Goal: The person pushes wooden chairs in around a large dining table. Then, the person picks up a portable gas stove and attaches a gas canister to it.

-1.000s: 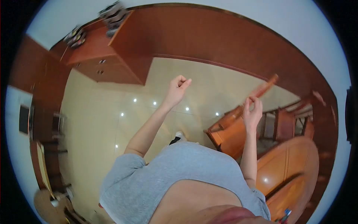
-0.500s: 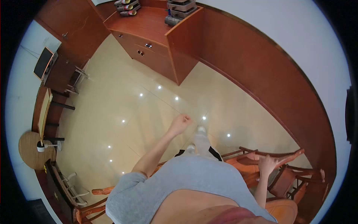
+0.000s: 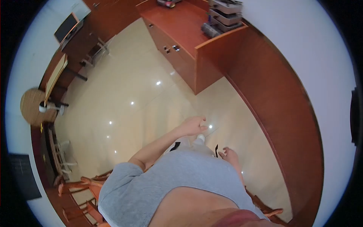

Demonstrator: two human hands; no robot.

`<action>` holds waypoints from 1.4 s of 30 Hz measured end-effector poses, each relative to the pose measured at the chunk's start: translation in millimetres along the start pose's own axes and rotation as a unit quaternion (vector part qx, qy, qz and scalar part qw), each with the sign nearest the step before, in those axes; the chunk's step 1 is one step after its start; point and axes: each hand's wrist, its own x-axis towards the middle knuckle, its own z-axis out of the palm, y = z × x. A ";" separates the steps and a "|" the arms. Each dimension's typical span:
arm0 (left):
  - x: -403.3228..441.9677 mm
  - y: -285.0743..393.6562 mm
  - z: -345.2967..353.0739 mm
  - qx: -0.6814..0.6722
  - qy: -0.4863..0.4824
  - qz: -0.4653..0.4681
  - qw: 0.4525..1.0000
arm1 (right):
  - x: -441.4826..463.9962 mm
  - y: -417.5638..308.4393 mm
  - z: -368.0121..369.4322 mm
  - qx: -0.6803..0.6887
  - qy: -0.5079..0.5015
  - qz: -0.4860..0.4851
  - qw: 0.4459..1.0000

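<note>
My left hand (image 3: pixel 193 125) is in front of my body, above the shiny tiled floor, its fingers loosely bent and apart with nothing between them. On the right, my right hand (image 3: pixel 229 155) hangs by my thigh, fingers slightly curled and spread, also holding nothing. Below and behind it, a wooden chair arm (image 3: pixel 275 212) shows at the bottom, apart from the hand. Ahead stands a reddish-brown wooden cabinet (image 3: pixel 179 53) with small metal handles. Stacked grey metal trays or pans (image 3: pixel 225 17) sit on its top, beyond reach of either hand.
Brown wall panelling (image 3: pixel 264 90) runs along the right. Wooden chairs (image 3: pixel 85 189) stand at the lower left. Along the left wall are a round wooden board (image 3: pixel 34 108), a leaning framed board (image 3: pixel 56 77) and a dark table (image 3: pixel 73 38) with a screen.
My right hand has let go of the wooden chair and moved in beside my thigh. The cabinet appears nearer and farther right, and the chairs have slid back. My left hand's fingers have loosened.
</note>
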 end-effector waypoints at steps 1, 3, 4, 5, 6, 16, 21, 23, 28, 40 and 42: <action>5.5 -6.3 -17.1 -0.026 0.037 -0.044 0.998 | 36.1 -9.5 -11.5 -0.067 0.004 -0.049 0.997; 10.5 -44.7 -33.0 -0.057 0.084 -0.099 0.990 | 113.7 -30.7 -30.9 -0.115 0.002 -0.082 0.990; 11.5 -66.7 -39.1 -0.084 0.119 -0.144 0.979 | 156.9 -37.0 -36.4 -0.164 0.013 -0.124 0.979; 10.7 -88.9 -49.4 -0.086 0.123 -0.147 0.978 | 194.4 -48.2 -40.9 -0.207 0.029 -0.158 0.965; 7.8 -110.9 -60.4 -0.061 0.115 -0.175 0.976 | 226.3 -69.2 -52.3 -0.243 0.025 -0.166 0.955; 11.5 -288.4 -200.7 -0.067 0.056 -0.235 0.968 | 413.7 -384.5 -22.2 -0.176 -0.035 -0.231 0.956; 28.9 -387.7 -334.6 -0.100 0.075 -0.228 0.966 | 450.7 -520.3 29.6 -0.199 -0.188 -0.289 0.917; 31.2 -432.1 -390.7 -0.084 0.109 -0.233 0.963 | 476.4 -569.1 28.3 -0.171 -0.236 -0.289 0.912; 44.9 -518.3 -492.2 -0.125 0.230 -0.285 0.922 | 568.2 -638.2 -1.7 -0.126 -0.101 -0.234 0.959; 284.8 -595.5 -622.1 -0.212 0.097 -0.245 0.941 | 830.4 -794.7 -107.6 -0.049 -0.031 -0.324 0.944; 323.3 -600.8 -660.7 -0.206 0.107 -0.227 0.946 | 875.4 -820.5 -139.2 -0.031 -0.037 -0.335 0.941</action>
